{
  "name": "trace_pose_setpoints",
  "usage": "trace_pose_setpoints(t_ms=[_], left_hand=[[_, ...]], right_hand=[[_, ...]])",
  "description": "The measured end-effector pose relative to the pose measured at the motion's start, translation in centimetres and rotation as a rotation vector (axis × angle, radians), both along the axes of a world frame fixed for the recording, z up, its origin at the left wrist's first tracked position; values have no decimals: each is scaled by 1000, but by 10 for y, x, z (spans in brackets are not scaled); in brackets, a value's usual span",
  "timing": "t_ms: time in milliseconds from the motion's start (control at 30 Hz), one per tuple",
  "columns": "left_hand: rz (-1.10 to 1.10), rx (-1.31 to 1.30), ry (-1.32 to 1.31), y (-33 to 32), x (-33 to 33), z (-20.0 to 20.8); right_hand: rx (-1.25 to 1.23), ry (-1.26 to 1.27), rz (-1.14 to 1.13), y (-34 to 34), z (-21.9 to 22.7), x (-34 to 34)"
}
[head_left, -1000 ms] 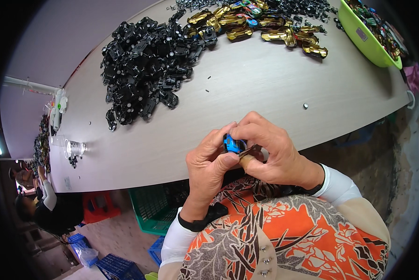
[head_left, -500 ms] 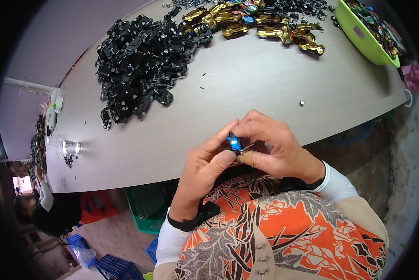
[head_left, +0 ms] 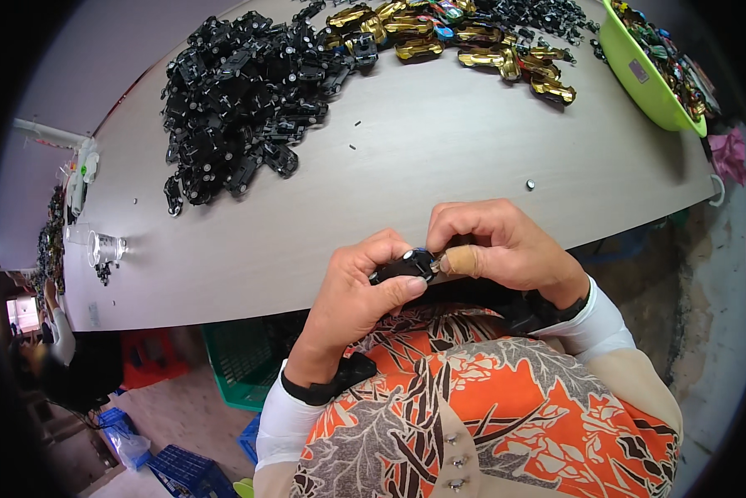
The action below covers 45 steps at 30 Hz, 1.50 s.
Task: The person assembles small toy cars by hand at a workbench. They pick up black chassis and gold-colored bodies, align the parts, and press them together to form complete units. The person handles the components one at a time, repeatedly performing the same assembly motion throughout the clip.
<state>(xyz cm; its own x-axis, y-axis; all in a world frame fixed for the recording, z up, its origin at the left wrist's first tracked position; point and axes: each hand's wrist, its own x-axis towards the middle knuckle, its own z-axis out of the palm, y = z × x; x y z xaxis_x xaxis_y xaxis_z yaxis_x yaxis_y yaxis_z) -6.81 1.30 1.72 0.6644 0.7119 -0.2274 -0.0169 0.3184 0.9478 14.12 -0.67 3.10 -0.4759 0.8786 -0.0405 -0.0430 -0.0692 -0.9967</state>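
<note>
Just past the table's near edge, my left hand (head_left: 360, 286) grips a small toy car (head_left: 402, 267), its black underside with wheels turned up. The thumb lies along the near side and the fingers close round the far side. My right hand (head_left: 506, 249) has its thumb and fingertips pinched at the car's right end. A small shiny bit shows there, too small to name. Tan tape (head_left: 462, 261) wraps the right thumb. A heap of black toy car chassis (head_left: 232, 108) lies at the far left, with gold toy car bodies (head_left: 418, 50) to its right.
A lime-green basin (head_left: 630, 70) of colourful toy parts stands at the far right. One small wheel (head_left: 530, 185) lies on the table (head_left: 439, 149). At left stand a clear cup (head_left: 105, 247) and a seated person (head_left: 70, 365). A green crate (head_left: 232, 369) sits below the table edge.
The toy car has been turned from its blue body to its black underside. My right hand has shifted to the car's right end. The view has tilted slightly.
</note>
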Motion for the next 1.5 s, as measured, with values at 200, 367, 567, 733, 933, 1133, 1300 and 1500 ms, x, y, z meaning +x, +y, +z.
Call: trace_pose_setpoints(t_ms=[200,367,567,733,933,1133,1300,1500], left_hand=[[12,237,188,-9,2,1],[36,305,312,-11,7,0],[433,-158,-171,-10,11,11],[422,-192,-266,-8,7,-4],[213,-232,-215,-12,3,-1],[73,-78,-19,-16,-4,6],[56,-42,-28,-20,-6,0],[53,95,145,-24,-6,-1]], right_hand=[[134,-307,-26,-5,-4,-7],[197,-337,-144,-11,-15,-12],[-15,-14,-249,-19,-15,-19],[139,-148,-240,-17,-17,-10],[-121,76,-190,-5,9,0],[-169,126,-4,-1,4,-6],[-152,70,30,-5,1,-11],[113,-294,-40,-9,0,-18]])
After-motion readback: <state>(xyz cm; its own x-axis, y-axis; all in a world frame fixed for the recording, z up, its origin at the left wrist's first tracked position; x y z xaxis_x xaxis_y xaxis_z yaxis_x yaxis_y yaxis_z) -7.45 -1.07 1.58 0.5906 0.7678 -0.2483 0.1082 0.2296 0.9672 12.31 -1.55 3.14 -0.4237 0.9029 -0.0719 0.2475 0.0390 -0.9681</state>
